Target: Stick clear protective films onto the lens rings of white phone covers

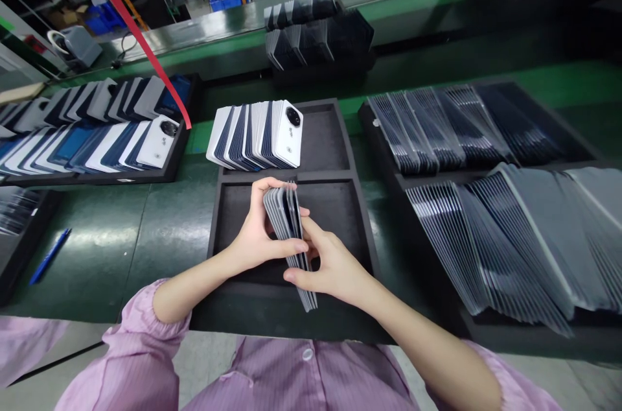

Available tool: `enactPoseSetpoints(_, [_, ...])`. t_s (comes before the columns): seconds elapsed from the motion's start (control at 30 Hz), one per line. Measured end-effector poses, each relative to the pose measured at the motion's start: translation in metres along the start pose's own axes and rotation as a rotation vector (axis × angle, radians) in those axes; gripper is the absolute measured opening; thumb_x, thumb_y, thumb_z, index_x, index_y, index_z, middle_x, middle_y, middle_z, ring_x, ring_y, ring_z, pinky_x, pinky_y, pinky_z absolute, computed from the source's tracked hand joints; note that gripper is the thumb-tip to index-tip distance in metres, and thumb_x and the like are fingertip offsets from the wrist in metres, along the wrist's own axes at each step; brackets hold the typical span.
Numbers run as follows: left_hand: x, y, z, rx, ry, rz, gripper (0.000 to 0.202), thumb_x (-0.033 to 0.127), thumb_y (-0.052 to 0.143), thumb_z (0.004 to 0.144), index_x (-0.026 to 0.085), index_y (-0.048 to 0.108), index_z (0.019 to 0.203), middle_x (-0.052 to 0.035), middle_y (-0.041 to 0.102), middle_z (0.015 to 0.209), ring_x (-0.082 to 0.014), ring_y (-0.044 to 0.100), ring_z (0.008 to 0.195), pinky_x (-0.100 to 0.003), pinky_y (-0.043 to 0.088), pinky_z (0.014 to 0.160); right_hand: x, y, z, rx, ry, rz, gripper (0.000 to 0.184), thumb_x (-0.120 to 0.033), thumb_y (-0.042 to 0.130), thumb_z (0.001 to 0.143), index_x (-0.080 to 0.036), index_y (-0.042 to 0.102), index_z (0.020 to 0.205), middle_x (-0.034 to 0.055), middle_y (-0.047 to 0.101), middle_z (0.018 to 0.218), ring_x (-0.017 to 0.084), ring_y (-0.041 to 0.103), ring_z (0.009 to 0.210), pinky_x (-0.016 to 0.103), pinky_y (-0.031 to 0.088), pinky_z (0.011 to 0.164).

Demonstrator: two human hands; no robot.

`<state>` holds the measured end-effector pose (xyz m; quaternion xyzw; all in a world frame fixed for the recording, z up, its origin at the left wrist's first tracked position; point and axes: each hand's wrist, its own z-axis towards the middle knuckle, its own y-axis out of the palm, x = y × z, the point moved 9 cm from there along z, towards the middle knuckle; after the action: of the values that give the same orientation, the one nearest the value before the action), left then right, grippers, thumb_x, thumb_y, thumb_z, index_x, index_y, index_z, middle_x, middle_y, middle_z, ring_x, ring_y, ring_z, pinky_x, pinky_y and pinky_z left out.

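Over the front compartment of a black foam tray [345,229], a stack of thin, glossy grey phone panels [280,210] is held on edge between both my hands. My left hand [255,236] wraps it from the left, fingers over the top edge and thumb across the near side. From the right, my right hand [335,265] pinches the same stack, thumb low on its near edge and fingers partly hidden behind. In the tray's back compartment leans a row of white and dark blue phone back covers [286,139], the front one with a round black camera ring.
To the right, a large black tray [418,236] carries rows of clear and grey panels [534,236]. More white and blue covers [160,142] fill a tray at left. A blue pen [50,257] lies on the green table [165,223]. Farther back stand dark panels [311,41].
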<state>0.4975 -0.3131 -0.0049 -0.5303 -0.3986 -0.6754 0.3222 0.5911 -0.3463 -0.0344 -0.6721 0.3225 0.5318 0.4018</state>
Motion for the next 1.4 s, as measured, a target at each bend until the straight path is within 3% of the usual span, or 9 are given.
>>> enactPoseSetpoints(0.23, [0.005, 0.002, 0.0, -0.016, 0.068, 0.005, 0.079, 0.029, 0.087, 0.07, 0.032, 0.033, 0.127, -0.0111, 0.041, 0.144, -0.0248, 0.066, 0.113, -0.037, 0.06, 0.088, -0.004, -0.002, 0.0, 0.024, 0.047, -0.156, 0.082, -0.037, 0.081, 0.069, -0.018, 0.042, 0.138, 0.0006, 0.065, 0.082, 0.024, 0.064, 0.069, 0.033, 0.05, 0.063])
enactPoseSetpoints(0.43, [0.013, 0.005, 0.003, -0.068, 0.202, 0.024, 0.075, 0.029, 0.084, 0.073, 0.028, 0.031, 0.125, -0.0117, 0.053, 0.133, -0.022, 0.068, 0.108, -0.037, 0.058, 0.091, -0.006, -0.003, 0.0, 0.045, 0.092, -0.225, 0.092, -0.039, 0.081, 0.066, -0.016, 0.035, 0.143, 0.0042, 0.068, 0.089, 0.026, 0.065, 0.073, 0.035, 0.049, 0.065])
enactPoseSetpoints(0.6, [0.01, 0.003, 0.002, -0.03, 0.171, 0.065, 0.078, 0.035, 0.085, 0.072, 0.028, 0.03, 0.126, -0.0126, 0.051, 0.134, -0.0221, 0.069, 0.103, -0.036, 0.059, 0.086, -0.005, -0.001, -0.001, 0.04, 0.054, -0.155, 0.091, -0.036, 0.079, 0.066, -0.016, 0.035, 0.144, 0.0047, 0.069, 0.091, 0.027, 0.067, 0.077, 0.037, 0.053, 0.07])
enactPoseSetpoints(0.87, [0.015, 0.004, -0.002, -0.004, 0.201, 0.098, 0.075, 0.033, 0.084, 0.073, 0.027, 0.033, 0.128, -0.0151, 0.048, 0.138, -0.023, 0.068, 0.106, -0.036, 0.058, 0.085, -0.009, -0.001, -0.001, 0.058, -0.087, -0.089, 0.083, -0.033, 0.08, 0.069, -0.022, 0.04, 0.14, 0.0045, 0.07, 0.098, 0.027, 0.07, 0.083, 0.038, 0.057, 0.074])
enactPoseSetpoints(1.03, [0.026, 0.009, -0.006, -0.03, 0.313, 0.171, 0.075, 0.029, 0.084, 0.074, 0.026, 0.034, 0.13, -0.0144, 0.057, 0.131, -0.0231, 0.065, 0.111, -0.04, 0.053, 0.095, -0.01, 0.0, -0.001, 0.051, -0.094, -0.071, 0.086, -0.033, 0.077, 0.068, -0.018, 0.035, 0.142, 0.0053, 0.069, 0.099, 0.027, 0.069, 0.083, 0.039, 0.055, 0.077])
enactPoseSetpoints(1.27, [0.035, 0.01, -0.007, -0.021, 0.375, 0.254, 0.075, 0.031, 0.085, 0.072, 0.025, 0.038, 0.129, -0.0133, 0.062, 0.122, -0.0299, 0.052, 0.132, -0.049, 0.045, 0.105, -0.009, 0.002, -0.001, 0.035, -0.094, -0.09, 0.085, -0.035, 0.073, 0.07, -0.017, 0.034, 0.143, 0.0031, 0.067, 0.089, 0.024, 0.066, 0.074, 0.034, 0.051, 0.067])
enactPoseSetpoints(1.4, [0.036, 0.011, -0.007, -0.024, 0.381, 0.233, 0.075, 0.031, 0.086, 0.071, 0.025, 0.039, 0.13, -0.0155, 0.054, 0.132, -0.0303, 0.055, 0.128, -0.048, 0.049, 0.101, -0.009, 0.002, -0.002, 0.039, -0.115, -0.082, 0.088, -0.035, 0.074, 0.069, -0.017, 0.032, 0.144, 0.0054, 0.067, 0.096, 0.025, 0.067, 0.08, 0.036, 0.052, 0.072])
